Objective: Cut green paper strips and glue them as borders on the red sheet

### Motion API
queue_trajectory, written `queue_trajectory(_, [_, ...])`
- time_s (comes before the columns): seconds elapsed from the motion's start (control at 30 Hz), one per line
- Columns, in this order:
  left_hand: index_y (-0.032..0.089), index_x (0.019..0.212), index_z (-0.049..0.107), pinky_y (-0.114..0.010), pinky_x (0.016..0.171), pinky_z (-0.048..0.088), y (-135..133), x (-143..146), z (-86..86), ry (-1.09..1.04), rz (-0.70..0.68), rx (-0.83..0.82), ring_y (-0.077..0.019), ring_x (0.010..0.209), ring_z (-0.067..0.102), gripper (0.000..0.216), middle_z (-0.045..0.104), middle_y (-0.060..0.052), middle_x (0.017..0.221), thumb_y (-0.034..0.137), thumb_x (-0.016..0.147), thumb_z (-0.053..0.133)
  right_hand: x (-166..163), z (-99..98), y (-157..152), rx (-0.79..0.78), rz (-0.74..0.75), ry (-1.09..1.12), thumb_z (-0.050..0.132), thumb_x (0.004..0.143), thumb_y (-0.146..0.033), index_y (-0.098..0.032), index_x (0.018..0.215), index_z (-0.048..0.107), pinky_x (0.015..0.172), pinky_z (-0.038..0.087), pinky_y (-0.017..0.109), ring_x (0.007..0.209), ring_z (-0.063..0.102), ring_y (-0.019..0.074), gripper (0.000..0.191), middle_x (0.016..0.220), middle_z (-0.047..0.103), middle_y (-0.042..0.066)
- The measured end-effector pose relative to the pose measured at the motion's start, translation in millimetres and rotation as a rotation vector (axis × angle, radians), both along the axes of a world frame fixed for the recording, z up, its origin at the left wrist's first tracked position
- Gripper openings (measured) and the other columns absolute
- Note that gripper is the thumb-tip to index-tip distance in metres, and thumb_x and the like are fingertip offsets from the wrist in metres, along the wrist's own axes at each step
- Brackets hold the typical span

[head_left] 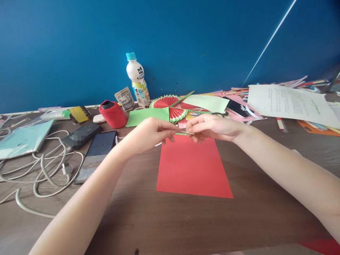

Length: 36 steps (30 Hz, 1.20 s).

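Note:
My left hand (151, 133) and my right hand (208, 126) meet over the far edge of a red paper sheet (192, 168), which lies flat on the table. Between them is a thin pale strip (183, 132), seen nearly edge-on, so its exact kind does not show. Each hand has its fingers pinched on one end, with the fingertips partly hidden. Just behind the hands lie a green paper sheet (146, 116) and a pleated red paper fan (166, 102) with a green-and-white rim.
A drink bottle (139, 83) stands by the blue wall, near a red tape roll (113, 115). To the left are a phone (97, 152), a black power bank (83, 135) and tangled white cables (44, 166). A printed sheet (289, 102) covers papers at right.

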<state>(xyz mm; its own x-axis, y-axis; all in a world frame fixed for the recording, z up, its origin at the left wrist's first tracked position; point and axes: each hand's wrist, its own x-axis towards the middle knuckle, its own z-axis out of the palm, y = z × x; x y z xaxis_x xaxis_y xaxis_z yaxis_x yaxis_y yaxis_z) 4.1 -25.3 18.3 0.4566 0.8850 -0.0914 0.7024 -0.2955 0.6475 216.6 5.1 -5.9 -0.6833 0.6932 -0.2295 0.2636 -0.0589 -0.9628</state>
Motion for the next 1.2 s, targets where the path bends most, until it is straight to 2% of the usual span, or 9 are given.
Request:
queue_trajectory(0.1, [0.02,0.103,0.066,-0.018,0.045,0.039,5,-8,2.7,0.032,-0.003,-0.062,-0.011,0.06,0.055,0.036,0.066,-0.001,0.073,0.041,0.081,0.047,6,3.9,2,0.077,-0.028,-0.057,0.058,0.077,-0.026,-0.017,0.075,0.06,0.055,0.034,0.024,0.059,0.052,0.0105,0.01,0.062,0.058,0.001])
queue_trajectory(0.23, [0.016,0.079,0.067,-0.021,0.056,0.043,14,-20,1.9,0.057,-0.013,-0.126,-0.0108,0.062,0.054,0.038,0.066,-0.003,0.077,0.046,0.082,0.044,16,10.2,7,0.193,-0.004,-0.152,0.06,0.076,-0.03,-0.019,0.07,0.059,0.062,0.038,0.027,0.065,0.053,0.0128,0.013,0.065,0.058,0.001])
queue_trajectory(0.43, [0.019,0.088,0.067,-0.022,0.059,0.042,22,-30,-6.9,0.066,-0.026,-0.238,-0.0121,0.069,0.055,0.027,0.066,-0.001,0.083,0.039,0.076,0.051,28,12.5,15,0.243,0.077,-0.354,0.062,0.073,-0.038,-0.021,0.07,0.061,0.061,0.037,0.028,0.067,0.053,0.0144,0.018,0.07,0.059,0.002])
queue_trajectory(0.53, [0.018,0.084,0.066,-0.022,0.058,0.04,24,-30,-9.7,0.062,-0.004,-0.259,-0.0115,0.067,0.053,0.029,0.064,-0.001,0.083,0.041,0.077,0.05,30,10.1,19,0.261,0.098,-0.417,0.061,0.072,-0.04,-0.022,0.071,0.062,0.061,0.038,0.028,0.071,0.055,0.0157,0.018,0.072,0.061,0.002])
queue_trajectory(0.63, [0.017,0.08,0.064,-0.022,0.059,0.04,25,-29,-14.3,0.07,-0.002,-0.27,-0.0115,0.067,0.053,0.027,0.062,-0.001,0.079,0.039,0.076,0.049,33,6.1,23,0.225,0.142,-0.477,0.06,0.072,-0.041,-0.021,0.072,0.061,0.061,0.04,0.028,0.076,0.059,0.018,0.02,0.078,0.064,0.003])
queue_trajectory(0.77, [0.019,0.086,0.062,-0.023,0.064,0.043,26,-23,-24.3,0.09,-0.03,-0.264,-0.0138,0.074,0.058,0.022,0.062,0.0,0.079,0.033,0.073,0.051,37,-1.2,28,0.115,0.242,-0.524,0.059,0.072,-0.04,-0.02,0.075,0.061,0.065,0.046,0.028,0.081,0.062,0.0197,0.02,0.087,0.068,0.006])
queue_trajectory(0.9, [0.017,0.089,0.06,-0.023,0.065,0.046,23,-14,-31.6,0.138,-0.122,-0.372,-0.0137,0.074,0.06,0.023,0.063,-0.002,0.08,0.027,0.072,0.049,39,-7.1,32,0.082,0.326,-0.53,0.06,0.072,-0.039,-0.02,0.076,0.063,0.073,0.047,0.027,0.083,0.061,0.0178,0.02,0.09,0.068,0.004])
queue_trajectory(1.1, [0.017,0.076,0.059,-0.022,0.059,0.044,20,-16,-26.7,0.335,-0.278,-0.502,-0.0131,0.066,0.059,0.015,0.065,-0.002,0.071,0.022,0.07,0.047,31,-11.3,27,0.1,0.443,-0.499,0.06,0.07,-0.039,-0.019,0.078,0.067,0.079,0.044,0.029,0.088,0.061,0.0186,0.022,0.091,0.07,0.003])
queue_trajectory(1.2, [0.017,0.079,0.061,-0.022,0.06,0.045,23,-25,-23.1,0.341,-0.276,-0.549,-0.0137,0.068,0.06,0.017,0.066,-0.002,0.073,0.025,0.07,0.049,26,-13.6,24,0.115,0.486,-0.454,0.061,0.07,-0.04,-0.018,0.079,0.067,0.08,0.043,0.029,0.088,0.061,0.0185,0.024,0.093,0.069,0.004])
